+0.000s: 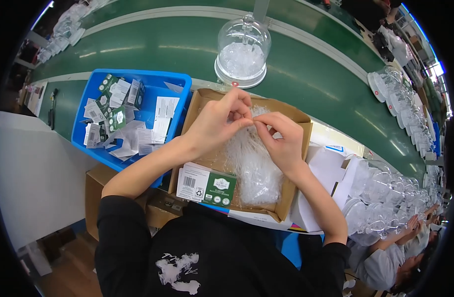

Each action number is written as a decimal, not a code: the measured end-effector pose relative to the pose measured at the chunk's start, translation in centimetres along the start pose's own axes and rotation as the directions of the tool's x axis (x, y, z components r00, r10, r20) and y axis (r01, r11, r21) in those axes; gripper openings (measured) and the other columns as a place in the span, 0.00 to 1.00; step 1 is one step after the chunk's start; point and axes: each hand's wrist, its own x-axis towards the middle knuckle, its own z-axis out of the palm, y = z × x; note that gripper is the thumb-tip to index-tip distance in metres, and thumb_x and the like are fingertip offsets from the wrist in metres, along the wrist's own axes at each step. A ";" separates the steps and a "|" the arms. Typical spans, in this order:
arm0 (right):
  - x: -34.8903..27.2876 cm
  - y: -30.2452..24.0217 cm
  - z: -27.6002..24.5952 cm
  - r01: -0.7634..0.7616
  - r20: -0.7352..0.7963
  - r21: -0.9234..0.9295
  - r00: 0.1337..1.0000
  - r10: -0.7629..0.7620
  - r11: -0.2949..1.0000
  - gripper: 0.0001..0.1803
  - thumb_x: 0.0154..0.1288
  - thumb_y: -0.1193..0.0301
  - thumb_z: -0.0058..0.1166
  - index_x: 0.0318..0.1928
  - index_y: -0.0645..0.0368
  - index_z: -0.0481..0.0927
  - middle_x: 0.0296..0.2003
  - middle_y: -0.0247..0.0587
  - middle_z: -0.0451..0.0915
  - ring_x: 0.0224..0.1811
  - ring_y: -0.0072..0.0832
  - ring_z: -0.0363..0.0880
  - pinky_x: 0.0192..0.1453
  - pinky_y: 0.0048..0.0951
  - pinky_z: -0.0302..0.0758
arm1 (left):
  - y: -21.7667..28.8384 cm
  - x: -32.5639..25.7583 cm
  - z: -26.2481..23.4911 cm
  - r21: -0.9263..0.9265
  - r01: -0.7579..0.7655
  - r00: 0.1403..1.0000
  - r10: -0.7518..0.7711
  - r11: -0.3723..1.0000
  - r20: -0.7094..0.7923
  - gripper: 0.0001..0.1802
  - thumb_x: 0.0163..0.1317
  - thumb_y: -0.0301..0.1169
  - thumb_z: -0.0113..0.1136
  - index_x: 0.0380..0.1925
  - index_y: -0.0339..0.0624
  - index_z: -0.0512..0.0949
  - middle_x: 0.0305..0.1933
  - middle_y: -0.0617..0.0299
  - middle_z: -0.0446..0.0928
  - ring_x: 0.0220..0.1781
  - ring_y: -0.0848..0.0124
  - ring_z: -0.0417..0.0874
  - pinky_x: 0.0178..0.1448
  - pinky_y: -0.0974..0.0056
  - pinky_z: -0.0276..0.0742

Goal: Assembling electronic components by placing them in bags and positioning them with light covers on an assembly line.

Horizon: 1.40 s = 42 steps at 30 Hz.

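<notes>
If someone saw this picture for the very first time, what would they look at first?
Probably the clear dome standing on the green surface at top centre. Next might come the bright blue bin of cards on the left. In the middle, the person's left grip and right grip come together over a cardboard tray holding shiny, see-through strands.
</notes>
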 end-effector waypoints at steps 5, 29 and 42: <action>1.6 -3.4 -1.4 0.092 0.040 -0.088 0.995 -0.088 0.992 0.04 0.56 0.79 0.61 0.34 0.61 0.82 0.29 0.36 0.82 0.27 0.22 0.79 0.25 0.22 0.72 | 1.7 -0.4 -0.6 -0.047 -0.202 0.975 0.196 0.978 -0.105 0.20 0.58 0.22 0.64 0.48 0.36 0.68 0.36 0.57 0.79 0.35 0.71 0.82 0.42 0.69 0.78; 14.8 -3.4 1.3 -0.172 0.012 0.334 0.984 0.178 0.927 0.11 0.67 0.70 0.56 0.41 0.67 0.81 0.33 0.37 0.83 0.35 0.19 0.80 0.42 0.19 0.76 | 0.5 4.0 -8.8 -0.189 -0.132 0.985 0.107 0.973 -0.139 0.14 0.65 0.29 0.58 0.47 0.31 0.74 0.41 0.56 0.81 0.46 0.74 0.82 0.48 0.68 0.77; 21.4 -0.1 2.1 -0.096 0.008 0.065 0.995 0.096 0.993 0.08 0.64 0.73 0.59 0.37 0.67 0.82 0.29 0.29 0.80 0.29 0.11 0.73 0.31 0.14 0.68 | -4.5 11.3 -13.2 0.398 -0.327 0.823 0.466 0.857 -0.326 0.13 0.61 0.24 0.53 0.46 0.35 0.79 0.37 0.50 0.80 0.41 0.61 0.81 0.46 0.63 0.76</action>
